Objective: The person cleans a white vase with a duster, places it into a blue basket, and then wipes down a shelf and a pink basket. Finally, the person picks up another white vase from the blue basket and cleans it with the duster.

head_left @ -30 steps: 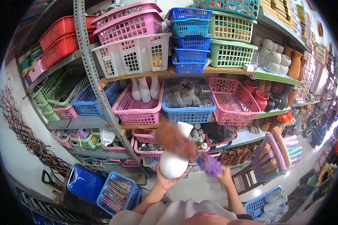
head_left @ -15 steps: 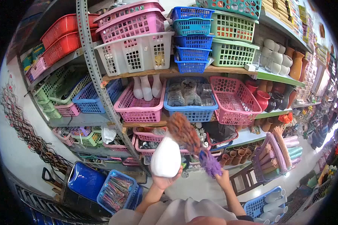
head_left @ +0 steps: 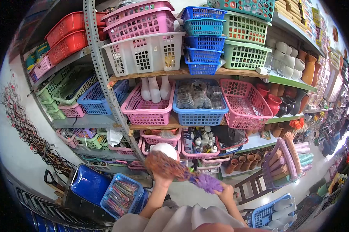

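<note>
My left hand (head_left: 162, 181) is closed round a white vase (head_left: 165, 149), held up before the shelves. Only the vase's rounded white top shows; the rest is behind a feather duster (head_left: 167, 166) with brown and orange feathers and a purple tuft. My right hand (head_left: 225, 194) grips the duster at its purple end, fingers wrapped round. The brown feathers lie across the vase and partly cover the fingers of my left hand.
Shelves ahead carry a pink basket (head_left: 146, 115) with white vases and a blue basket (head_left: 199, 115) of glass pieces. A metal post (head_left: 101, 65) stands at left. A basket of wrapped packets (head_left: 120, 193) sits low left; a blue basket (head_left: 259, 216) with white cylinders sits low right.
The duster has swung down and left across the vase. The vase has tipped, and its long white side is now hidden. The view has shifted slightly.
</note>
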A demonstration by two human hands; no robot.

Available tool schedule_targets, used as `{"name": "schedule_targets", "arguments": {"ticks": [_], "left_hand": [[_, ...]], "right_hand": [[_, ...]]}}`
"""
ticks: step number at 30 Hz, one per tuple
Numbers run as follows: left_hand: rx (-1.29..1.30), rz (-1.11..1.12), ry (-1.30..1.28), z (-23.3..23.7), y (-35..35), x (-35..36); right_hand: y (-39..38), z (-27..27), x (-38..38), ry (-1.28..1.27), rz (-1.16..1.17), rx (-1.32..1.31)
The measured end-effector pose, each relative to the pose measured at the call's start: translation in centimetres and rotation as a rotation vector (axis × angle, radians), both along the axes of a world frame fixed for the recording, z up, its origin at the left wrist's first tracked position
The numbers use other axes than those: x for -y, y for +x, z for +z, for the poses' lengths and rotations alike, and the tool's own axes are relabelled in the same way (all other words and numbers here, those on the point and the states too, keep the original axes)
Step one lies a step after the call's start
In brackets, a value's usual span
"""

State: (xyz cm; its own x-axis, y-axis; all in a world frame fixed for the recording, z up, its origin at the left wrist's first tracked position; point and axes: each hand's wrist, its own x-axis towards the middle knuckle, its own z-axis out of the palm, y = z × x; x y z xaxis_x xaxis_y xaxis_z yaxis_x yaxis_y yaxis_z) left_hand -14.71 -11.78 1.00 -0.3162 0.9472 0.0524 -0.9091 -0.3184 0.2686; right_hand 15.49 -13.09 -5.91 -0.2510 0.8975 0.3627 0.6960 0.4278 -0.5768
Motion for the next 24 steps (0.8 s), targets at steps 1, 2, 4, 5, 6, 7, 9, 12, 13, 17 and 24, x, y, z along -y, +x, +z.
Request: {"name": "schedule_targets", "arguments": {"ticks": [1,2,4,5,6,7,9,12,13,17,24], "left_hand": [[0.118,-0.025,-0.007,0.5,0.1,0.2],[0.244,-0.165,0.001,1.1,-0.4,0.6],[0.308,-0.221,0.045,1.4,0.1,0.6],[0.237,-0.191,0.040,1.8,0.1,0.8],[0.166,-0.160,0.032,2.4,0.1,1.1],[0.057,-0.062,-0.046,2.5,0.2,0.6],[0.202,-0.169,0.037,2.1,-0.2,1.3],[-0.211,-0.135,-0.177,0.7,0.0,1.7],[-0.640,-0.029,-0.190,0.8,-0.1,1.9],[-1.476,0.366,-0.348,0.6,0.0,2.9],[-1.772,0.628,-0.423,-1.3,-0.3,3.1]], "right_hand": [[-0.3,0.3,0.0,-0.050,-0.047,-0.004],[-0.7,0.7,0.0,-0.053,-0.045,-0.001],[-1.2,1.4,-0.4,-0.206,-0.160,-0.362],[-0.7,0.3,-0.7,-0.176,-0.121,-0.372],[-0.3,0.0,-0.8,-0.176,-0.116,-0.372],[0.2,-0.3,-0.8,-0.095,-0.053,-0.210],[0.1,0.2,-0.4,-0.102,-0.060,-0.070],[-0.3,1.8,-1.6,-0.168,-0.401,-0.319],[0.2,2.2,-1.9,-0.163,-0.413,-0.387],[1.6,5.0,-0.9,-0.086,-0.188,-0.394],[0.6,8.1,-0.9,-0.094,-0.318,-0.180]]}}
